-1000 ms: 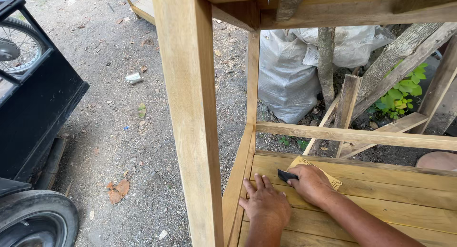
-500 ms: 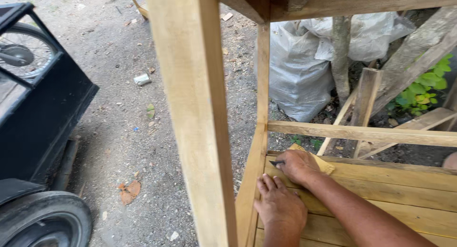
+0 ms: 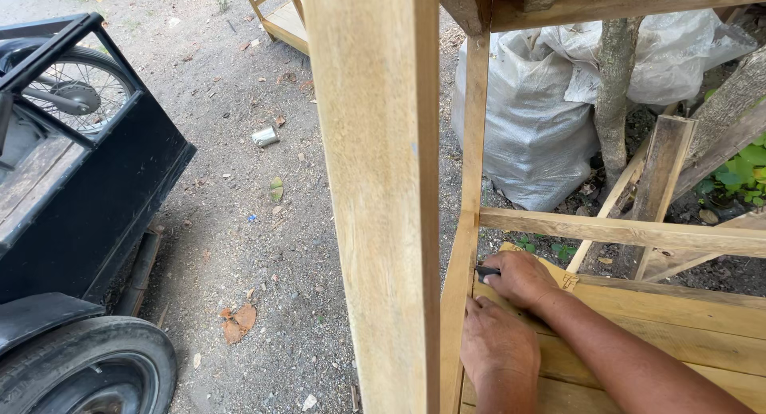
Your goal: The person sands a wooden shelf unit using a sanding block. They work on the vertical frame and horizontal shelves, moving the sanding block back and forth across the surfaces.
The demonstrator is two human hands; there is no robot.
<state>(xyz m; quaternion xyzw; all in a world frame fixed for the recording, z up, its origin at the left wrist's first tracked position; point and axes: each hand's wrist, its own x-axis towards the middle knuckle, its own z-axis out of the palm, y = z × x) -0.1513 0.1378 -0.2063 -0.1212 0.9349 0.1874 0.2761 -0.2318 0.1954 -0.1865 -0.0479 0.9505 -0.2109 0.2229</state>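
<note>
My right hand (image 3: 520, 278) presses a yellow-brown sheet of sandpaper (image 3: 560, 272) onto the slatted wooden shelf (image 3: 686, 322), at its far left corner beside a thin upright (image 3: 472, 143). A small dark piece (image 3: 487, 271) sticks out from under the fingers. My left hand (image 3: 496, 346) lies flat on the shelf just in front of the right hand, fingers pointing to the corner. A thick wooden post (image 3: 383, 183) of the same frame stands close in the foreground and hides part of the shelf's left edge.
A black cart body (image 3: 88, 199) with a spoked wheel (image 3: 76, 91) and a rubber tyre (image 3: 88, 374) stands left on gravel ground. A crushed can (image 3: 266, 136) and dry leaves (image 3: 237, 322) lie there. Behind the frame are plastic sacks (image 3: 535, 119), a thin trunk (image 3: 614, 95) and loose planks (image 3: 658, 175).
Both hands have slid left along the shelf toward the corner by the thin upright. The view has shifted, so the thick post now sits nearer the middle.
</note>
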